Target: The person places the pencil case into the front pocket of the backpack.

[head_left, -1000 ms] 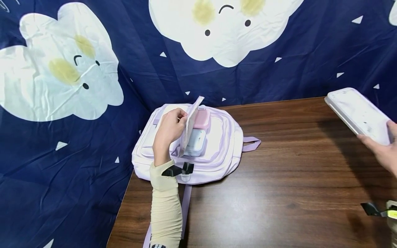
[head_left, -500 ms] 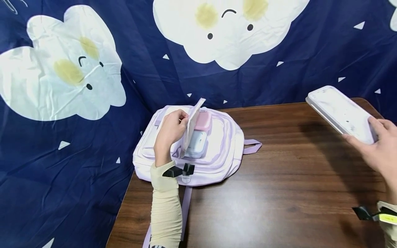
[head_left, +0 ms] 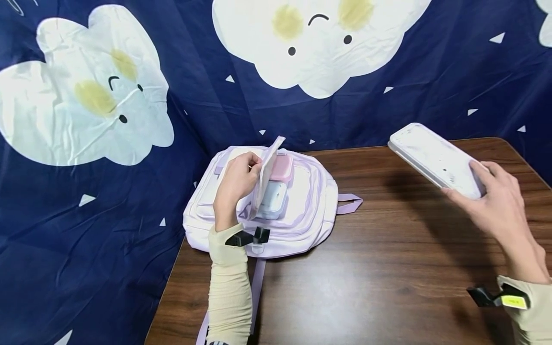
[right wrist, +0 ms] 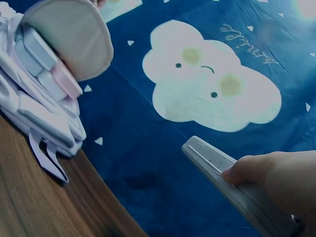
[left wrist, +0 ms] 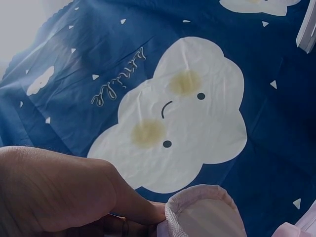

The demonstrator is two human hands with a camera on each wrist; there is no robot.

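A white and lilac backpack (head_left: 319,211) lies on the table with its front pocket open. My left hand (head_left: 237,179) pinches the edge of the pocket flap (head_left: 266,175) and holds it raised. Inside the pocket sit a pink-lidded box (head_left: 281,167) and a pale blue box (head_left: 273,199), side by side. Over the table's right part, my right hand (head_left: 496,201) grips a long, flat white case (head_left: 435,160) by its near end, thumb on one side. The right wrist view shows the same case (right wrist: 217,170) edge-on, tilted in the air, with the thumb pressed along it.
The brown wooden table (head_left: 366,287) ends at a dark blue cloth (head_left: 366,115) printed with white clouds, behind and to the left. A lilac loop (head_left: 350,203) sticks out right of the backpack, and a lilac strap (head_left: 258,287) trails toward the front.
My right hand has carried the white case leftward, closer to the backpack. The left hand stays in place with the flap held up.
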